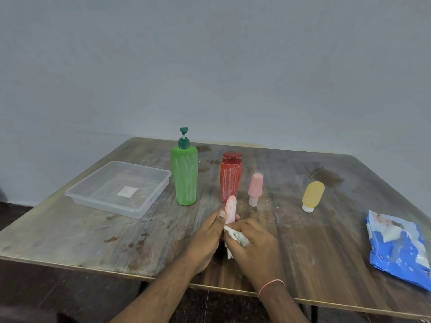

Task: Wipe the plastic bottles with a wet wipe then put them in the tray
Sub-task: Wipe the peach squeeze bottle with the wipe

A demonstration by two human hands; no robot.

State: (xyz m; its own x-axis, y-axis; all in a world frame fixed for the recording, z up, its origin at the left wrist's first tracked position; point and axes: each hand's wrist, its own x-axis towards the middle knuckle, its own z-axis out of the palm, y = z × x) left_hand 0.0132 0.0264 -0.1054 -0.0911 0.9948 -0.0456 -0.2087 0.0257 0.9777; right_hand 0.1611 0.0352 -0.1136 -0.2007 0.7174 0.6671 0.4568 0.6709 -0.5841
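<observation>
My left hand [208, 231] grips a small pink bottle [231, 208] upright near the table's front middle; only its upper part shows above my fingers. My right hand [254, 241] holds a crumpled white wet wipe [235, 236] against the bottle's lower part. Behind stand a tall green pump bottle [184, 176] and a red bottle [231, 178], both streaked with white marks. A second small pink bottle [255, 188] and a yellow bottle [313, 195] stand on their caps further right. The clear plastic tray [144, 206] at the left holds no bottles.
A blue pack of wet wipes [396, 248] lies near the table's right edge. The worn wooden table [93, 236] has stains at the back right. A plain grey wall stands behind the table's far edge.
</observation>
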